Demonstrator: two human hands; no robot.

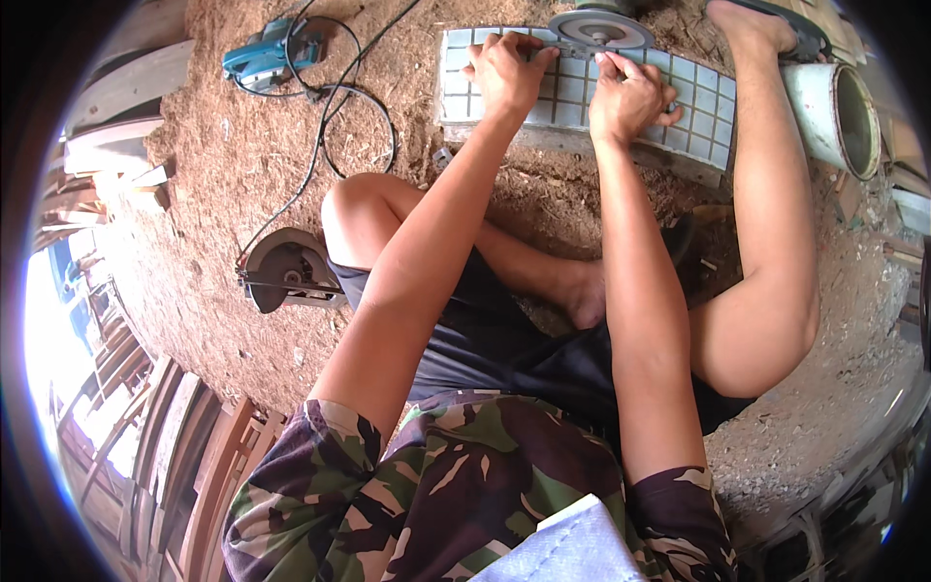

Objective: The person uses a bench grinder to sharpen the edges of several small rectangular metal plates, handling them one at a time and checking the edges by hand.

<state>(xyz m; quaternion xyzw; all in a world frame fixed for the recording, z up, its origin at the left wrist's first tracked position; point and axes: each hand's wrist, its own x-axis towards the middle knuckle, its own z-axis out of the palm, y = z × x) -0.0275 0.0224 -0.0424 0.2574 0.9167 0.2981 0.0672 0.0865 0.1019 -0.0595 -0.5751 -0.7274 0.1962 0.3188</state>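
Observation:
My left hand (pixel 506 76) and my right hand (pixel 630 99) reach forward over a slab faced with small white square tiles (pixel 558 109). Between my fingertips, a thin grey metal piece (pixel 576 49) lies against the near side of a round grinding wheel (pixel 603 29). Thumb and fingers of both hands are closed on that piece, one hand at each end. The fingers mostly cover it, so its full shape is hidden. Behind the wheel, part of the grinder's dark body shows at the top edge.
A blue corded power tool (pixel 272 56) lies far left, its black cable (pixel 325 126) looped on sawdust-covered ground. Beside my left knee sits a circular saw (pixel 288 272). A whitish cylindrical bucket (pixel 819 109) lies on its side at right. Wooden planks (pixel 208 475) are stacked at left.

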